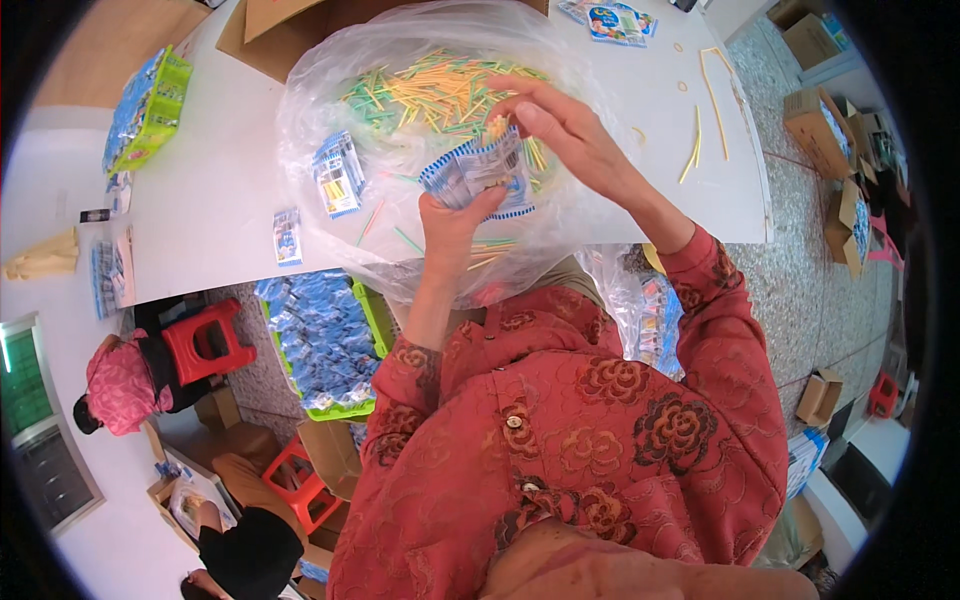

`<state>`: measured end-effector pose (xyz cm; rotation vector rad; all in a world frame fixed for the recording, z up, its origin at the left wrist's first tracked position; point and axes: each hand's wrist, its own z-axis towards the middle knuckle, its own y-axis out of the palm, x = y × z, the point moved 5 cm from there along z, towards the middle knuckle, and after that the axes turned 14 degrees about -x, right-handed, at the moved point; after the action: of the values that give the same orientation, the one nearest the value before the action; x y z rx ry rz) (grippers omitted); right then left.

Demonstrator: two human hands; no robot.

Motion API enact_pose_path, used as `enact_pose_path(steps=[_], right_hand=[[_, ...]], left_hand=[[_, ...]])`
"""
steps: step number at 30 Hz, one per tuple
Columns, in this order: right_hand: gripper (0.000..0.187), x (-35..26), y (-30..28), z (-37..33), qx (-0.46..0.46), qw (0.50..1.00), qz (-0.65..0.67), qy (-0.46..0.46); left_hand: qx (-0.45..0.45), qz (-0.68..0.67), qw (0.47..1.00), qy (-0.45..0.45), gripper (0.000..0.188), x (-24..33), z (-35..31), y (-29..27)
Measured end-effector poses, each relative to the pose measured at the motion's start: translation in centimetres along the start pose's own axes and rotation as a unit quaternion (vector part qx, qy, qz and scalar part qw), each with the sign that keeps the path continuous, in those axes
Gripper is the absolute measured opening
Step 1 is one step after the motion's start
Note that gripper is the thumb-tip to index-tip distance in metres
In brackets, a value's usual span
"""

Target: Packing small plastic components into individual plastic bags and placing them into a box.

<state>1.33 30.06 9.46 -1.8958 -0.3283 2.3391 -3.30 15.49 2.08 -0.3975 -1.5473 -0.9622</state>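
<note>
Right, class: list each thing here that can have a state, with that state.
Blue-and-white packet, held, tilted
Left hand, gripping it
Right hand, at the packet, grip unclear
Clear plastic bag, spread open
Yellow and green sticks, loose, piled
Lower green crate, full

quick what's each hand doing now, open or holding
Left hand: closed, holding a blue-and-white packet.
Right hand: by yellow sticks; grip can't be told.

Head view: worn on my head, a wide fisheye looks down at close range on my fingers (545, 92), with the counter (215, 190) across the upper field and my red jacket (560, 400) nearest below.
</note>
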Motion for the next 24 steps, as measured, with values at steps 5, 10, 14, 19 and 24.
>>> enact_pose_path(steps=[5, 10, 14, 19, 24], right_hand=[[0.019, 2.8, 1.1, -0.7, -0.033, 0.989, 0.139, 0.039], [0.010, 2.9, 1.0, -0.6, -0.021, 0.990, 0.118, 0.067], [0.010, 1.9, 1.5, -0.2, 0.001, 0.990, 0.139, 0.034], [0.011, 1.7, 0.7, 0.7, 0.062, 0.994, 0.092, -0.015], [0.010, 4.3, 1.5, 1.7, 0.059, 0.997, -0.028, 0.028]], left_hand=[[-0.005, -0.018, 1.000, -0.001, 0.033, 0.6, -0.4, -0.4], [0.004, -0.037, 0.999, -0.001, 0.033, 1.5, -1.5, -0.9], [0.047, -0.123, 0.991, 0.017, 0.030, 0.5, -2.8, -2.7], [0.108, -0.136, 0.985, -0.001, 0.026, 0.8, -4.0, -4.0], [0.234, -0.119, 0.964, 0.042, 0.027, 1.0, -6.6, -7.7]])
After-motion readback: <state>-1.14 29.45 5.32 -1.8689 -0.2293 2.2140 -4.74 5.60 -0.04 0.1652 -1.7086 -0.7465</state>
